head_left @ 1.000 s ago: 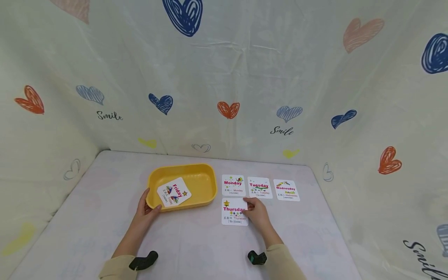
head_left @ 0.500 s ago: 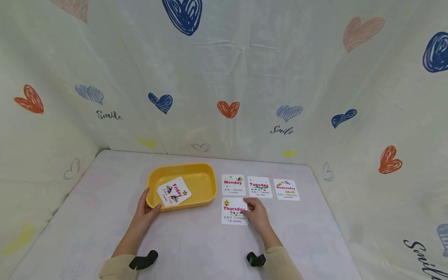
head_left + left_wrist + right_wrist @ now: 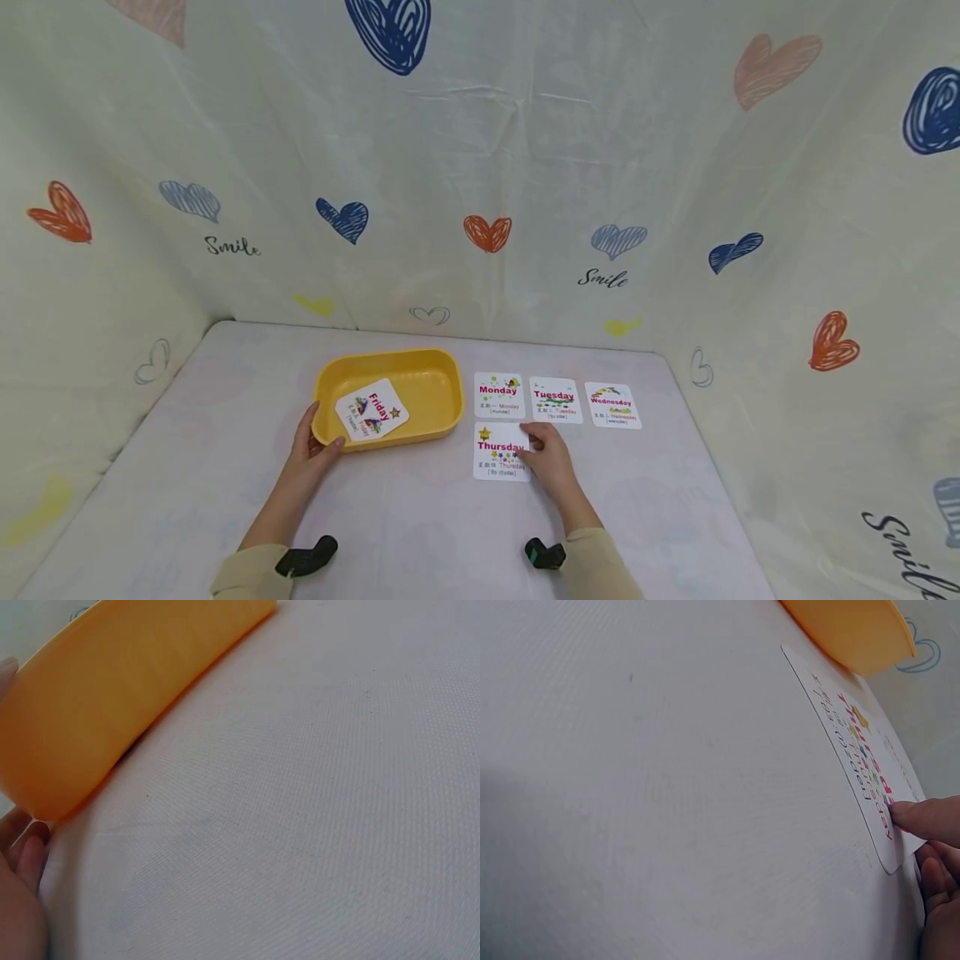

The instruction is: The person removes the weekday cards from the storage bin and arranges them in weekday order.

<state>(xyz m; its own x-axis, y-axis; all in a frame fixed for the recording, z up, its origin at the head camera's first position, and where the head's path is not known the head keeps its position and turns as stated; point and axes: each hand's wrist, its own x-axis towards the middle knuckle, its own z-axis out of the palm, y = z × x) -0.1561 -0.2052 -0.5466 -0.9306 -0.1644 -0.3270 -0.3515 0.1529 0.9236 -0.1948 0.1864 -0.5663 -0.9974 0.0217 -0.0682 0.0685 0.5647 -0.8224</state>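
Note:
My left hand [image 3: 310, 454] grips the near left corner of a yellow plastic tray [image 3: 431, 392], thumb at the rim. In the left wrist view, fingers [image 3: 31, 851] curl beneath the tray's corner. A Friday card [image 3: 372, 410] lies tilted inside the tray; whether others lie beneath it I cannot tell. To the tray's right, my right hand [image 3: 551, 458] pinches the right edge of the Thursday card [image 3: 493, 458]. The right wrist view shows the thumb [image 3: 934, 819] on that card's printed face. The card sits just below the Monday card [image 3: 499, 397].
Right of Monday, the Tuesday card [image 3: 556, 402] and the Wednesday card [image 3: 613, 407] continue the row. All of it rests on a white-covered table [image 3: 420, 533]. A heart-printed curtain [image 3: 540, 175] encloses the back and sides.
Hands, tray and cards keep the same places relative to each other. The right forearm has swung very slightly left, and the whole view has shifted slightly.

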